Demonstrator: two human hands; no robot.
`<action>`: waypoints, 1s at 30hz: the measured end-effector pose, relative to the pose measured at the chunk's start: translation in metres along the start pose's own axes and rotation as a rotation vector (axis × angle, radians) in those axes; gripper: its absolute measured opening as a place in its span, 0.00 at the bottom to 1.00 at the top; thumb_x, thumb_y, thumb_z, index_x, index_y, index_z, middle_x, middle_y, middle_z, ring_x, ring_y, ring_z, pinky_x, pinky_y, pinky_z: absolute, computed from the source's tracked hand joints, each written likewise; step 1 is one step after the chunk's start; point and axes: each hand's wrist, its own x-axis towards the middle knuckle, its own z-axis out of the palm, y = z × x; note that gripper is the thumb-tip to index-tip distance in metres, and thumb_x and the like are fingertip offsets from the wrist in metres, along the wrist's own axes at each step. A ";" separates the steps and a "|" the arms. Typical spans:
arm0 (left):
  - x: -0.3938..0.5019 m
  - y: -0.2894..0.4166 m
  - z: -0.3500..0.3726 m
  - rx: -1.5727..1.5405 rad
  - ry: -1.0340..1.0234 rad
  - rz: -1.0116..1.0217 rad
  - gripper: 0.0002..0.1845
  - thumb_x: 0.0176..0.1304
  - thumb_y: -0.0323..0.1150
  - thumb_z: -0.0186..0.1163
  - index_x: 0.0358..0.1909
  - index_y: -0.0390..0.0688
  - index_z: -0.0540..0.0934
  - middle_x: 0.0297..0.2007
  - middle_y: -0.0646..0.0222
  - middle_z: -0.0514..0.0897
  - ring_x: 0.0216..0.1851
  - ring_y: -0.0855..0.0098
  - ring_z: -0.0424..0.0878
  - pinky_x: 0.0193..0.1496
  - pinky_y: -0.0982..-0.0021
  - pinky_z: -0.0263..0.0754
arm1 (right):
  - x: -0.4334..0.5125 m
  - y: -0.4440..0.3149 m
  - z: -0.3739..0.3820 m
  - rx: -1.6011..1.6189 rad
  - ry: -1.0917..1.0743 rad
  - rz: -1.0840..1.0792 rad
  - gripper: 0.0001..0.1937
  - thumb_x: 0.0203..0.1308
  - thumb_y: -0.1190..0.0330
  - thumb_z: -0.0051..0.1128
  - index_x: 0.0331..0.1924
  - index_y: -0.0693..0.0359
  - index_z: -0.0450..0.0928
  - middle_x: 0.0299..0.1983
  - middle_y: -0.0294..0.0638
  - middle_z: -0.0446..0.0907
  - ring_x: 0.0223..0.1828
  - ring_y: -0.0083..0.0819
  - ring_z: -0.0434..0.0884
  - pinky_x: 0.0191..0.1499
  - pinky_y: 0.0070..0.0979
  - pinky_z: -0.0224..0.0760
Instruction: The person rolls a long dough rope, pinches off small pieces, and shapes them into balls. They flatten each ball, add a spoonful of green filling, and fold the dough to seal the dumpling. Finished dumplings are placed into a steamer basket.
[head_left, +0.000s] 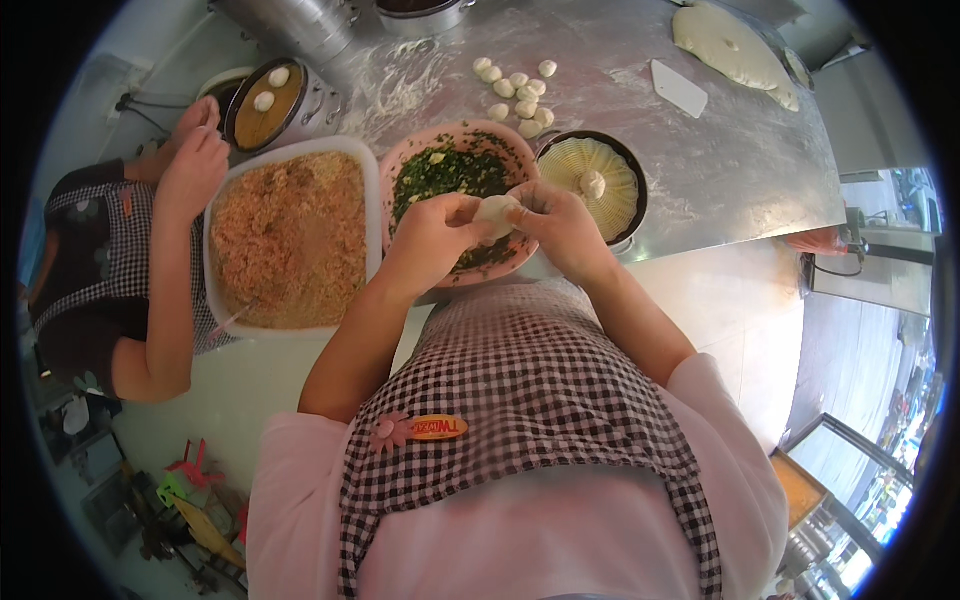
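Note:
Between my left hand (435, 236) and my right hand (559, 229) is a small piece of white dough (495, 214), pinched by the fingers of both. The hands hang over the near part of a pink basin (409, 142) of chopped green filling (450, 174) with pale yellow bits. Just right of my right hand stands a round steamer (639, 187) with a woven liner, and one pleated bun (592, 184) sits in it. Beyond the basin, several small dough balls (527, 94) lie in a loose cluster on the floured metal table (592, 90).
A white tub (373, 225) of minced orange-brown filling (292, 240) stands left of the basin. A co-worker's hands (199, 150) are near another steamer (274, 112) with two buns. A white scraper (679, 88) and a large dough mass (731, 49) lie at the far right.

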 end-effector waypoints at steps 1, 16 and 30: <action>-0.007 -0.004 -0.004 0.004 0.021 -0.104 0.16 0.64 0.32 0.68 0.48 0.32 0.82 0.40 0.64 0.88 0.40 0.77 0.84 0.44 0.74 0.78 | 0.002 0.002 0.006 0.017 -0.019 -0.033 0.13 0.66 0.68 0.61 0.47 0.70 0.79 0.38 0.39 0.83 0.39 0.22 0.80 0.44 0.22 0.75; -0.002 0.033 -0.009 0.123 0.234 -0.127 0.14 0.66 0.32 0.64 0.47 0.31 0.83 0.35 0.64 0.87 0.33 0.78 0.83 0.37 0.75 0.78 | 0.058 -0.004 -0.003 0.377 -0.449 0.151 0.15 0.68 0.71 0.55 0.55 0.71 0.75 0.47 0.42 0.82 0.46 0.25 0.81 0.48 0.21 0.76; -0.009 -0.060 0.001 1.487 -0.124 0.127 0.07 0.54 0.25 0.62 0.35 0.38 0.78 0.35 0.60 0.78 0.43 0.59 0.77 0.45 0.59 0.75 | 0.077 0.017 -0.077 0.399 -0.216 0.039 0.20 0.73 0.71 0.43 0.64 0.75 0.64 0.55 0.53 0.77 0.53 0.39 0.82 0.54 0.28 0.80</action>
